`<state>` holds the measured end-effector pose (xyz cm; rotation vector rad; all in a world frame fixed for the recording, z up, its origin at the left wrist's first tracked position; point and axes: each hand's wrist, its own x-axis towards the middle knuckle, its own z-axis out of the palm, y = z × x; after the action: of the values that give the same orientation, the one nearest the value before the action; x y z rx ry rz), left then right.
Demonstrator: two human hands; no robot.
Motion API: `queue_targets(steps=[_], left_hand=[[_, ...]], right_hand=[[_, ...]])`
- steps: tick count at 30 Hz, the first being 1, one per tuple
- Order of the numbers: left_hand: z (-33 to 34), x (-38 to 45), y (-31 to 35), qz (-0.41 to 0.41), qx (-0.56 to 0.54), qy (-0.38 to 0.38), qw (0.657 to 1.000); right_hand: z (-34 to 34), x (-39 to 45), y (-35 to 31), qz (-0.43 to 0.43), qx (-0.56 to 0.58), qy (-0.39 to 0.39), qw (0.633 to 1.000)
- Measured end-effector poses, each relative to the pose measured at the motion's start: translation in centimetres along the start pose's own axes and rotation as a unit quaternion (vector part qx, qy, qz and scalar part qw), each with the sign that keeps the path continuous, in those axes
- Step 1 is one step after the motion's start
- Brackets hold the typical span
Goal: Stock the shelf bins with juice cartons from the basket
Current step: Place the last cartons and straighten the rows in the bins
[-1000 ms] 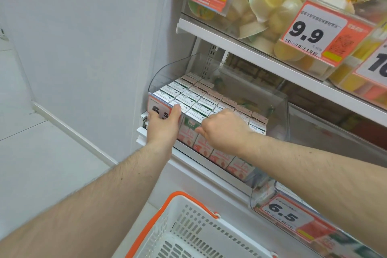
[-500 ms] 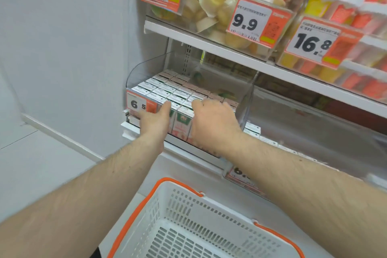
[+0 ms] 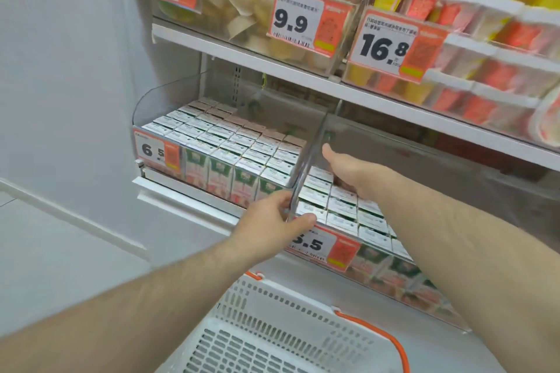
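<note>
Left bin [image 3: 157, 106] packed with cartons [image 3: 242, 142]; right bin [image 3: 424, 166] open behind cartons; upper shelf [image 3: 303, 73] overhangs.

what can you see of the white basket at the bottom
The white basket is plastic, with slotted vent holes in its walls and floor and an orange rim and handle along its edge. It sits low in the frame, below the bins and under both forearms. The visible part of its inside holds no cartons; its lower portion is cut off by the frame. Neither hand touches it.
</note>
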<state>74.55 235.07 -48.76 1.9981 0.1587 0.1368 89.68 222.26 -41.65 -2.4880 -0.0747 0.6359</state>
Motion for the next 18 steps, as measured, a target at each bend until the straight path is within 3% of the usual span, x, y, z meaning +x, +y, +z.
queue_targets(steps=[4,11,14,18], left_hand=[[0.4,-0.1,0.1,0.016,-0.018,0.028,0.999],[1.5,-1.0,0.9,0.026,0.019,0.043,0.999],[2.1,-1.8,1.2,0.048,0.078,0.019,0.996],[3.0,-2.1,1.6,0.064,0.146,0.05,0.986]], right_hand=[[0.2,1.5,-0.8,-0.015,0.033,-0.019,0.999],[-1.8,1.2,1.0,0.048,-0.04,-0.06,0.996],[-2.6,0.1,2.6,0.051,-0.097,-0.031,0.993],[-1.9,-1.4,3.2,0.027,-0.082,-0.081,0.993]])
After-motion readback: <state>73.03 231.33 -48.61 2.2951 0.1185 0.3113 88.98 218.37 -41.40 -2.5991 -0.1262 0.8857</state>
